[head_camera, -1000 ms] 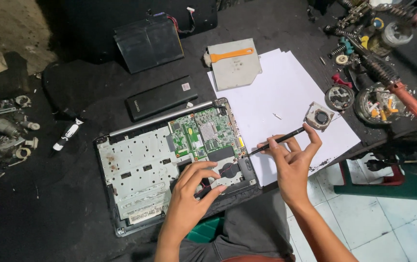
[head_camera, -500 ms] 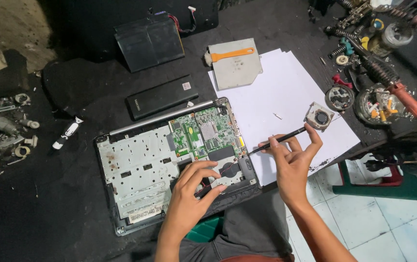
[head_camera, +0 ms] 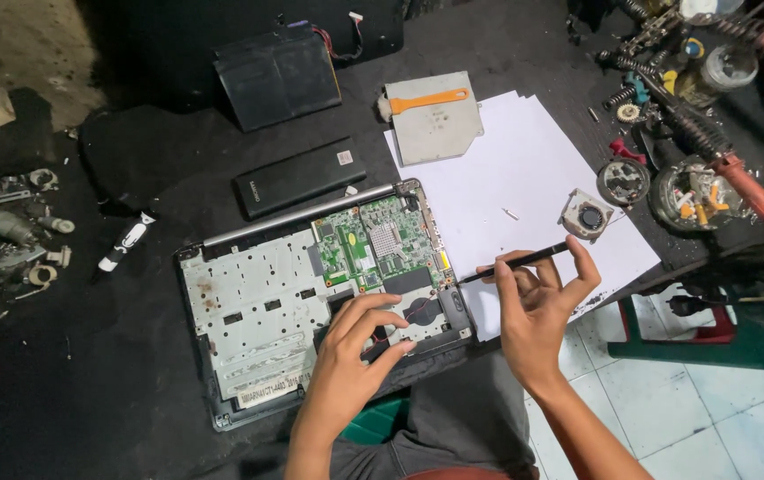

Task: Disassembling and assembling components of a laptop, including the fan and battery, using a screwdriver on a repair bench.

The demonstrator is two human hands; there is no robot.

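While the opened laptop (head_camera: pixel 311 302) is lying on the dark tabletop (head_camera: pixel 89 391), we are resting our left hand (head_camera: pixel 355 351) on its lower right corner, fingers spread and loosely curled on the bare chassis, gripping nothing. We are pinching a thin black tool (head_camera: pixel 524 261) in our right hand (head_camera: pixel 537 307), fingers closed around it, tip pointing toward the green circuit board (head_camera: pixel 373 244). A small fan (head_camera: pixel 586 215) is sitting on white paper (head_camera: pixel 524 169) nearby.

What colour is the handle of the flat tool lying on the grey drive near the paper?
Orange. The flat tool lies across the grey drive, clearest in the head view.
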